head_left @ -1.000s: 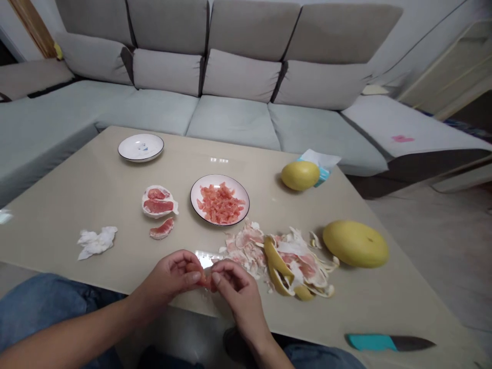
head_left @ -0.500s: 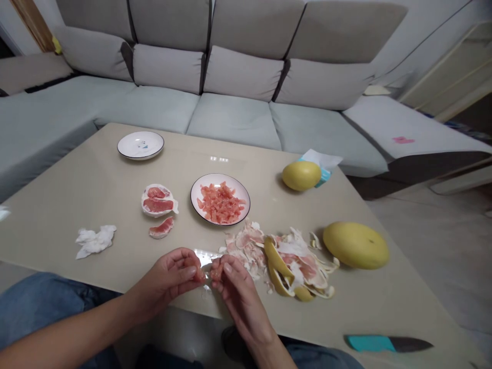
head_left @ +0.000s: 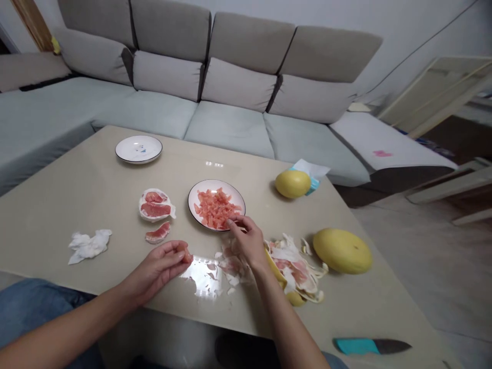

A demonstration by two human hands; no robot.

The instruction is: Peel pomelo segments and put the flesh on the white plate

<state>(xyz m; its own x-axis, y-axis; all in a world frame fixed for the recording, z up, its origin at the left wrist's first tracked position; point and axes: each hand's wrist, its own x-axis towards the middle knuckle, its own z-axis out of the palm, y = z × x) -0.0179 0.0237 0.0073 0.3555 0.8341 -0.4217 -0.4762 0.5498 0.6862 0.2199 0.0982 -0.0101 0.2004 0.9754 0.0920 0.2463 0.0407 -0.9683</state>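
My left hand (head_left: 161, 267) is closed around a small piece of red pomelo flesh (head_left: 187, 255) near the table's front edge. Reaching forward, my right hand (head_left: 248, 242) has its fingertips together at the near right rim of a white dark-edged plate (head_left: 194, 193). Whatever those fingertips pinch is hidden. Loose red pomelo pulp (head_left: 216, 206) is heaped on this plate. Left of it lie a partly peeled pomelo portion (head_left: 156, 209) with white pith and a single pomelo segment (head_left: 158, 233). Scraps of peel and membrane (head_left: 294, 266) are piled beneath and beside my right forearm.
Two whole yellow pomelos (head_left: 292, 184) (head_left: 342, 250) stand on the right, the farther one against a blue tissue pack (head_left: 313, 185). A knife (head_left: 371, 346) with a teal handle lies front right. Crumpled tissue (head_left: 90, 246) and another plate (head_left: 130, 154) are on the left.
My right hand has moved away from my left, forward to the pulp plate's rim. My left hand has shifted slightly left, still holding its pomelo piece. The view has turned a little.
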